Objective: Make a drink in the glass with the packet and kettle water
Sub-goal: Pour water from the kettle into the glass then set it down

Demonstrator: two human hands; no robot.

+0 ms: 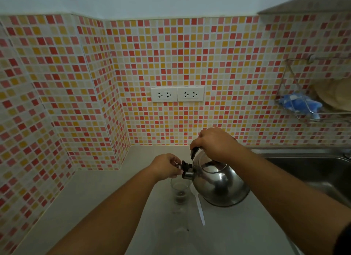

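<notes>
The right hand (215,144) grips the handle of the kettle (218,182) to steady it on the counter (95,197), while the left hand (167,166) pinches the spout cap (187,166) just above the glass (180,190), which holds dark powder, probably to open it for pouring.

wall (190,51): orange-red mosaic tiles | sockets (177,94): two white doubles | countertop (95,194): pale | sink (311,165): steel, right

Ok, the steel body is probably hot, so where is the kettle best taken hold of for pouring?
By the black handle arching over the kettle, from above, where the right hand holds it. It sits clear of the steel, opposite the spout that faces the glass.
</notes>
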